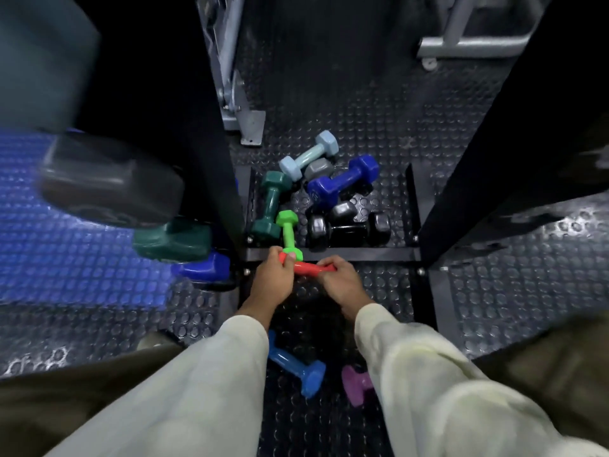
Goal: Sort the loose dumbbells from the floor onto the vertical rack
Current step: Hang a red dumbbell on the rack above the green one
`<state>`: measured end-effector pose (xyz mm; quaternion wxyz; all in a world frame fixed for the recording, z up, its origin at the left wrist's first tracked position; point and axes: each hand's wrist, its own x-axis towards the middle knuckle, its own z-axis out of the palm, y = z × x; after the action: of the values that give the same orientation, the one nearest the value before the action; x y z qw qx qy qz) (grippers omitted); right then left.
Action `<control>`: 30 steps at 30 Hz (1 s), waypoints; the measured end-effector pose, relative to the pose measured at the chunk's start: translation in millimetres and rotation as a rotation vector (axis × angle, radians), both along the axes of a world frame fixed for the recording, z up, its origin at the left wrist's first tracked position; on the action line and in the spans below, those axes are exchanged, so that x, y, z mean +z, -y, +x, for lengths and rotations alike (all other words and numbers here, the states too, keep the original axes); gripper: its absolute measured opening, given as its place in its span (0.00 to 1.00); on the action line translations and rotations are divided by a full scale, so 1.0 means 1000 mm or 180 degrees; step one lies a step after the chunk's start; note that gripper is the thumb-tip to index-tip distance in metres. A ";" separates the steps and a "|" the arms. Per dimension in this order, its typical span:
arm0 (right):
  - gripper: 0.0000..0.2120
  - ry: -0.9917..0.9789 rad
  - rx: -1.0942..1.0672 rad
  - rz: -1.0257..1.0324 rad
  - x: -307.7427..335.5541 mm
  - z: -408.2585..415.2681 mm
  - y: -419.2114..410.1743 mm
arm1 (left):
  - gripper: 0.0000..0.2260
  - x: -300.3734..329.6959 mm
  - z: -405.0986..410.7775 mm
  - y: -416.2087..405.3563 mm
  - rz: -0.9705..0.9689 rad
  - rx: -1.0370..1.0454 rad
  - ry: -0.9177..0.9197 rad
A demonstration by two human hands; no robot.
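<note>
Both my hands hold a red dumbbell (308, 267) level over the front bar of the black rack base (333, 254). My left hand (272, 282) grips its left end and my right hand (342, 282) grips its right end. Just beyond lie a bright green dumbbell (287, 233), a dark teal one (271, 206), a pale blue one (308, 155), a royal blue one (342, 179) and black ones (349, 227), piled inside the base. Near my legs lie a blue dumbbell (293, 364) and a purple one (356, 382). The rack's black uprights (211, 127) rise left and right.
At the left, blurred dumbbell ends sit on the rack: black (108, 183), teal (173, 239), blue (204, 268). A grey machine frame (237, 107) stands behind, and another grey frame (471, 44) at the back right. The floor is studded black rubber, lit blue at left.
</note>
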<state>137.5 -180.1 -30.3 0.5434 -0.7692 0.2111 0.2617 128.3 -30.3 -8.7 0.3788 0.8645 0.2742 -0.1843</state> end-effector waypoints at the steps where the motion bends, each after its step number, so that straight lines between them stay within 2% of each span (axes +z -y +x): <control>1: 0.07 0.0081 0.0030 -0.0046 0.012 0.002 0.006 | 0.16 0.007 -0.001 0.005 -0.0075 -0.0012 0.0045; 8: 0.15 0.0423 -0.0109 0.0065 0.083 -0.006 0.049 | 0.17 0.078 -0.017 0.038 -0.0370 0.0017 0.0182; 10: 0.15 0.0601 -0.0198 0.0276 0.109 -0.006 0.061 | 0.16 0.101 -0.023 0.044 -0.0455 0.0023 0.0324; 13: 0.11 0.0938 -0.0458 0.0786 0.153 -0.005 0.074 | 0.15 0.142 -0.029 0.054 -0.0537 0.0040 0.0728; 17: 0.15 0.1357 -0.0729 0.1405 0.218 -0.006 0.082 | 0.21 0.210 -0.029 0.064 -0.0466 0.0060 0.1446; 20: 0.13 0.1549 -0.0904 0.1908 0.267 -0.011 0.085 | 0.26 0.259 -0.028 0.067 -0.0556 0.0120 0.1936; 24: 0.14 0.1800 -0.0916 0.2163 0.326 -0.023 0.084 | 0.26 0.323 -0.028 0.065 -0.0651 0.0145 0.2559; 30: 0.14 0.2088 -0.0828 0.2543 0.425 -0.045 0.091 | 0.23 0.401 -0.022 0.071 -0.0827 0.0187 0.3106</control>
<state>92.4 -271.5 394.5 0.8594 -0.5113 0.0076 -0.0021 106.1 -100.8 392.2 0.5722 0.7876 0.0643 0.2193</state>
